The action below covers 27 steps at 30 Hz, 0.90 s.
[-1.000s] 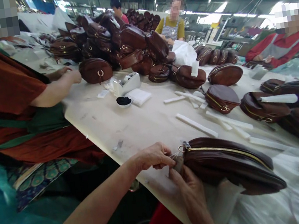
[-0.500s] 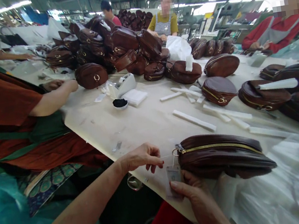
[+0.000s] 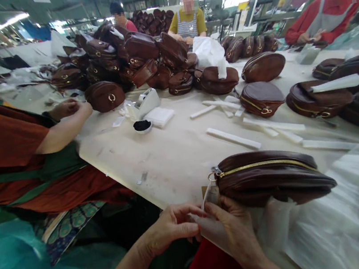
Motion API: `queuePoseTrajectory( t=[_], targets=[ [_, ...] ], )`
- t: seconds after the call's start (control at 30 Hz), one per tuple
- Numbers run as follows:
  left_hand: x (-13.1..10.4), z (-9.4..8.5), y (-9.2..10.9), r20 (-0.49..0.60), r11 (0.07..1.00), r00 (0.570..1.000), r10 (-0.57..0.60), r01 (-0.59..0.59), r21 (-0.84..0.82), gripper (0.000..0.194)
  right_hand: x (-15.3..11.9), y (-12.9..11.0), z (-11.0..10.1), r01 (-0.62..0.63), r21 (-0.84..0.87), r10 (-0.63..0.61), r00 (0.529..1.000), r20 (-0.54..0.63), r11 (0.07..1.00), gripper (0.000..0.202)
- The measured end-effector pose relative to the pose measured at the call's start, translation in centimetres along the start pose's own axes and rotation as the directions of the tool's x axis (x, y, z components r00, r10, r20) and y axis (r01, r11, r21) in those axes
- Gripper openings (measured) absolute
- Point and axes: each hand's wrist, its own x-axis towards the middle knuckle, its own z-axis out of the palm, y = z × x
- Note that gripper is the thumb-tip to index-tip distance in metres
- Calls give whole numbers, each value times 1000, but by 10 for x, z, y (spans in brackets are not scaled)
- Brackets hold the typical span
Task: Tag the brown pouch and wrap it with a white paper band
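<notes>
While both bare hands work close to the near table edge, the right hand (image 3: 235, 227) is the nearer of the two to the dark brown bag (image 3: 270, 179). Its thumb and fingers are closed in a pinch at the lower end of the tag (image 3: 213, 195). The left hand (image 3: 172, 230) stands just across from it, thumb and forefinger nearly together beside a translucent sleeve (image 3: 214, 228) (whether they grip the sleeve, the white string (image 3: 205, 196) or nothing cannot be told). The string slants from the metal ring (image 3: 211, 177) down toward the gap between the hands; the tag hangs just below the ring, close against the bag's end.

From the right hand's pinch, the ring lies away from the body, and the bag extends off to the right. The bag's long axis runs left to right, its far right end a little nearer the person; the ring end faces the hands, and the gold zipper (image 3: 265, 164) follows the upper side. Crumpled white plastic (image 3: 346, 208) lies beside and to the right of it.

Beyond are the loose white strips (image 3: 234, 138), then the black-filled bowl (image 3: 142, 127) and the tape dispenser (image 3: 148, 103) on the table (image 3: 114, 146). Farther back rises a heap of brown bags (image 3: 141, 48), with a co-worker in a checked apron (image 3: 187, 22) behind it.
</notes>
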Motion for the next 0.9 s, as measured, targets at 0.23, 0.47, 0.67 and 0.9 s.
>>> queuePoseTrajectory(
  t=[0.23,0.47,0.67,0.9],
  targets=[
    [-11,3,-2,-50,999,999,15,-14,31,42,5,3,2,22,-119,-30,998,-59,993,29],
    [-5,3,5,-66,962,996,52,-68,-265,40,5,3,-3,98,-165,-92,995,40,981,25],
    [5,-6,13,-31,928,987,155,-156,-339,39,6,6,-6,108,-139,-102,994,51,984,22],
    [-2,0,11,98,999,995,6,-10,39,42,3,-3,-5,27,38,-33,988,151,999,17]
  ],
)
